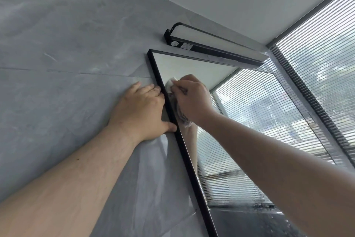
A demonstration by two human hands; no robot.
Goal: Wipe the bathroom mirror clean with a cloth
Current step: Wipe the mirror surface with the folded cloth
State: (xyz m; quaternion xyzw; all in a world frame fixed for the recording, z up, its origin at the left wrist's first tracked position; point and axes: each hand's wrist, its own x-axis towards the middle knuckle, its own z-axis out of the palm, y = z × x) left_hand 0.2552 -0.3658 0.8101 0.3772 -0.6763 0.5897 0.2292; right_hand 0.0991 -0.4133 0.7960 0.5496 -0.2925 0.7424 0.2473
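A black-framed mirror [240, 121] hangs on a grey tiled wall and reflects window blinds. My right hand [192, 98] grips a small white cloth [170, 83] and presses it on the glass near the mirror's upper left corner. Only a bit of the cloth shows past my fingers. My left hand [142, 110] lies flat on the wall beside the mirror's left frame edge, its fingers straight and the thumb touching the frame.
A black bar lamp [211, 44] is mounted on the wall just above the mirror. A window with horizontal blinds [322, 63] fills the right side. The grey tiled wall [57, 63] stretches to the left, under a white ceiling.
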